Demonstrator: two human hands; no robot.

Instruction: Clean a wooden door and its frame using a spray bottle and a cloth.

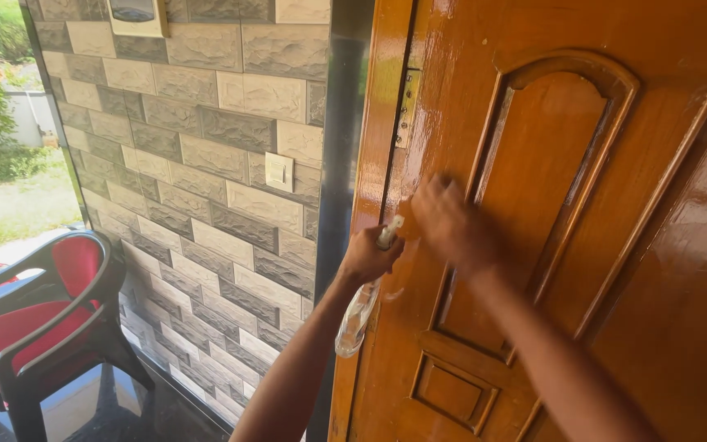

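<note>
My left hand [367,255] grips a clear plastic spray bottle [357,317] by its neck, with the nozzle pointed at the glossy orange-brown wooden door [550,164]. The bottle's body hangs down below the hand, close to the door's left edge. My right hand [450,223] is blurred and lies flat against the door just right of the nozzle, beside the arched raised panel. I cannot make out whether a cloth is under its fingers. A brass hinge [407,108] shows on the door's edge above both hands.
A stone-tiled wall [206,164] with a light switch [279,172] stands left of the dark door frame [339,205]. A black chair with red cushions [34,315] stands at the lower left on a dark shiny floor. Beyond it are grass and bushes.
</note>
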